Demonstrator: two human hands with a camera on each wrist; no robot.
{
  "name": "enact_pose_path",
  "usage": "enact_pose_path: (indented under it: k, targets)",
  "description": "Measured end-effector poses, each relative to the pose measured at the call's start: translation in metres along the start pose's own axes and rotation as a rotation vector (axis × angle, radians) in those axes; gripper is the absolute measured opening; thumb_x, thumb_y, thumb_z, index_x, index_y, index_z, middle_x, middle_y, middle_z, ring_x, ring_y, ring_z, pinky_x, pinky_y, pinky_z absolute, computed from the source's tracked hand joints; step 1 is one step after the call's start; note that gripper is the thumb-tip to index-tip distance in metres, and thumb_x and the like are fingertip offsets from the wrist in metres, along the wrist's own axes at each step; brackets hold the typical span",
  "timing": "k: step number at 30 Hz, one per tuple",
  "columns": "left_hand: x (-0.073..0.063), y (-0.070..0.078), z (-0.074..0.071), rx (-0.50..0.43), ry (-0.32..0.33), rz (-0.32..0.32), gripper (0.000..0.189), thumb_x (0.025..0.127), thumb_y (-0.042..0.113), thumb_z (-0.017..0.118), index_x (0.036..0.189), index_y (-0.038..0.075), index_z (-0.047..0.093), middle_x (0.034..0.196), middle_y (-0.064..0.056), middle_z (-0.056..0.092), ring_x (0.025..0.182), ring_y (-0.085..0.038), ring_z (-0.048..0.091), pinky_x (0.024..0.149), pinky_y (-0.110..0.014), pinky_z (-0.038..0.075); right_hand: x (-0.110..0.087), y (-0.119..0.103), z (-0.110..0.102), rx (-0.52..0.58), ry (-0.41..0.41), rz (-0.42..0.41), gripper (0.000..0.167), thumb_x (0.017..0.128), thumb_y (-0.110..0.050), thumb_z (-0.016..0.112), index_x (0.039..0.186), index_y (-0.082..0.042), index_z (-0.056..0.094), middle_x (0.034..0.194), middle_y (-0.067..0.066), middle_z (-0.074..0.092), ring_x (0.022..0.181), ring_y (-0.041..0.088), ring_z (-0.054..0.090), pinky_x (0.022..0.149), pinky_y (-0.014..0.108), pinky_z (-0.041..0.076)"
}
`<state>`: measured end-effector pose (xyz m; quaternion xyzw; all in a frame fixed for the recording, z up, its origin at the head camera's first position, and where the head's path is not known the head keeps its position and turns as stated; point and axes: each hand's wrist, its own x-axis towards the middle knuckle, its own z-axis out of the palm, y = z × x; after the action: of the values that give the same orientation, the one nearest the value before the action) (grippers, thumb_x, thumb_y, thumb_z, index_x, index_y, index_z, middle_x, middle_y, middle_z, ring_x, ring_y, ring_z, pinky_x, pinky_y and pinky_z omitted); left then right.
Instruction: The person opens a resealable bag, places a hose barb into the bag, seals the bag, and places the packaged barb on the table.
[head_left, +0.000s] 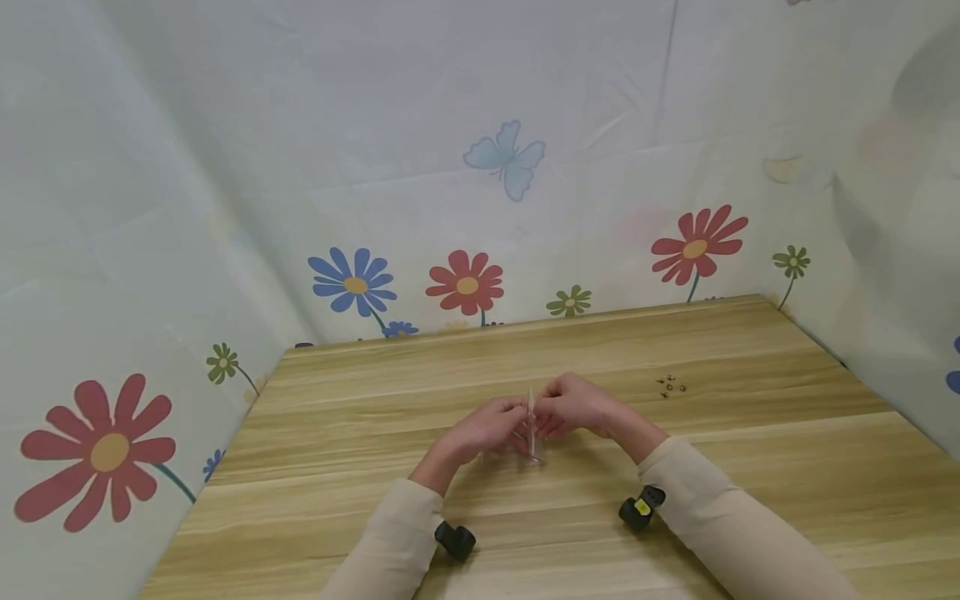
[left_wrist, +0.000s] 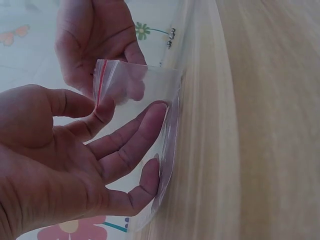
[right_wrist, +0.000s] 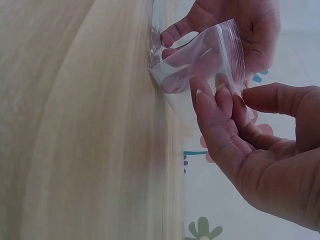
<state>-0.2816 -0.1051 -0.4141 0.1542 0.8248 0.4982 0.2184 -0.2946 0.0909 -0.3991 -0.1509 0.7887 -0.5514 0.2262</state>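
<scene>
A clear zip-lock bag [left_wrist: 150,80] with a red line along its seal stands on edge over the wooden table, its lower edge at the tabletop. My left hand [head_left: 491,427] pinches the sealed edge between thumb and index finger; its other fingers lie along the bag's side. From the other side my right hand [right_wrist: 280,150] pinches the same zip edge with thumb and fingertips. In the right wrist view the bag [right_wrist: 200,60] looks see-through, and I make out nothing inside it. Both hands are close together near the middle of the table.
Several small dark metal pieces [head_left: 670,386], perhaps screws, lie on the wooden table [head_left: 360,400] to the right of my right hand. A white cloth backdrop [head_left: 405,150] with printed flowers borders the table's back and sides. Black cameras [head_left: 455,542] sit at both wrists.
</scene>
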Motion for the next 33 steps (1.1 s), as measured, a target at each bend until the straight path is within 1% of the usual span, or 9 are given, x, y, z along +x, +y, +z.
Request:
enact_pose_path:
  k: [3, 9, 15, 21, 24, 26, 28, 31, 33]
  targets:
    - [0.0002, -0.0002, -0.0001, 0.002, 0.011, -0.003, 0.031, 0.107, 0.026, 0.041, 0.105, 0.006, 0.065, 0.091, -0.007, 0.070, 0.083, -0.021, 0.069, 0.067, -0.035, 0.047, 0.0000, -0.0002, 0.0003, -0.001, -0.009, -0.003, 0.018, 0.097, -0.006, 0.054, 0.095, 0.007, 0.066, 0.086, 0.016, 0.071, 0.081, 0.027, 0.072, 0.075, 0.040, 0.058]
    - [-0.0001, -0.0004, -0.0011, -0.004, 0.020, 0.007, 0.032, 0.108, 0.025, 0.043, 0.097, 0.004, 0.064, 0.087, -0.006, 0.069, 0.079, -0.020, 0.067, 0.062, -0.033, 0.044, -0.0003, -0.0009, 0.0014, 0.000, -0.039, -0.027, 0.020, 0.098, -0.008, 0.054, 0.095, 0.008, 0.065, 0.089, 0.018, 0.071, 0.083, 0.030, 0.072, 0.075, 0.043, 0.058]
    - [0.0008, -0.0019, -0.0006, -0.022, 0.021, 0.006, 0.029, 0.105, 0.022, 0.044, 0.094, 0.005, 0.064, 0.086, -0.007, 0.070, 0.080, -0.022, 0.068, 0.062, -0.033, 0.045, 0.0005, 0.0007, 0.0020, 0.013, -0.017, -0.025, 0.016, 0.095, -0.002, 0.051, 0.088, 0.007, 0.062, 0.087, 0.017, 0.071, 0.081, 0.027, 0.072, 0.073, 0.042, 0.058]
    - [0.0015, -0.0025, -0.0009, -0.030, 0.029, 0.003, 0.030, 0.105, 0.021, 0.043, 0.097, 0.005, 0.067, 0.087, -0.008, 0.071, 0.081, -0.022, 0.069, 0.064, -0.033, 0.046, 0.0020, 0.0027, 0.0015, 0.017, -0.004, -0.030, 0.016, 0.094, -0.001, 0.049, 0.085, 0.007, 0.061, 0.084, 0.016, 0.071, 0.079, 0.025, 0.071, 0.071, 0.040, 0.058]
    - [0.0003, -0.0024, -0.0014, -0.062, 0.042, -0.014, 0.031, 0.105, 0.021, 0.042, 0.098, 0.004, 0.067, 0.089, -0.010, 0.073, 0.083, -0.024, 0.070, 0.065, -0.033, 0.046, 0.0030, 0.0041, -0.0006, 0.028, 0.017, -0.029, 0.015, 0.093, 0.000, 0.049, 0.084, 0.006, 0.059, 0.083, 0.018, 0.072, 0.079, 0.026, 0.072, 0.073, 0.041, 0.058]
    - [-0.0005, -0.0023, -0.0017, -0.088, 0.054, -0.026, 0.032, 0.105, 0.022, 0.042, 0.098, 0.003, 0.067, 0.089, -0.011, 0.074, 0.084, -0.025, 0.072, 0.065, -0.031, 0.046, 0.0024, 0.0036, -0.0025, 0.026, 0.045, -0.019, 0.014, 0.093, 0.000, 0.051, 0.082, 0.004, 0.057, 0.081, 0.018, 0.072, 0.078, 0.026, 0.073, 0.073, 0.042, 0.058]
    - [-0.0006, -0.0030, -0.0020, -0.114, 0.066, -0.038, 0.032, 0.105, 0.023, 0.043, 0.097, 0.003, 0.067, 0.088, -0.012, 0.074, 0.083, -0.025, 0.072, 0.065, -0.031, 0.046, 0.0017, 0.0026, -0.0040, 0.018, 0.077, -0.016, 0.013, 0.091, 0.000, 0.053, 0.079, 0.004, 0.057, 0.079, 0.019, 0.072, 0.076, 0.026, 0.073, 0.073, 0.043, 0.058]
    - [-0.0004, -0.0033, -0.0024, -0.125, 0.079, -0.045, 0.033, 0.105, 0.024, 0.042, 0.097, 0.004, 0.068, 0.087, -0.011, 0.074, 0.081, -0.023, 0.073, 0.065, -0.031, 0.046, 0.0004, 0.0000, -0.0046, 0.001, 0.118, -0.022, 0.011, 0.086, 0.000, 0.057, 0.075, 0.003, 0.058, 0.075, 0.018, 0.072, 0.071, 0.024, 0.072, 0.070, 0.043, 0.058]
    - [-0.0001, -0.0036, -0.0025, -0.134, 0.083, -0.045, 0.032, 0.103, 0.022, 0.041, 0.098, 0.003, 0.067, 0.087, -0.012, 0.074, 0.080, -0.024, 0.073, 0.066, -0.031, 0.048, 0.0009, -0.0001, -0.0044, 0.010, 0.134, -0.042, 0.007, 0.083, 0.001, 0.058, 0.076, 0.002, 0.057, 0.072, 0.017, 0.071, 0.068, 0.024, 0.071, 0.068, 0.042, 0.058]
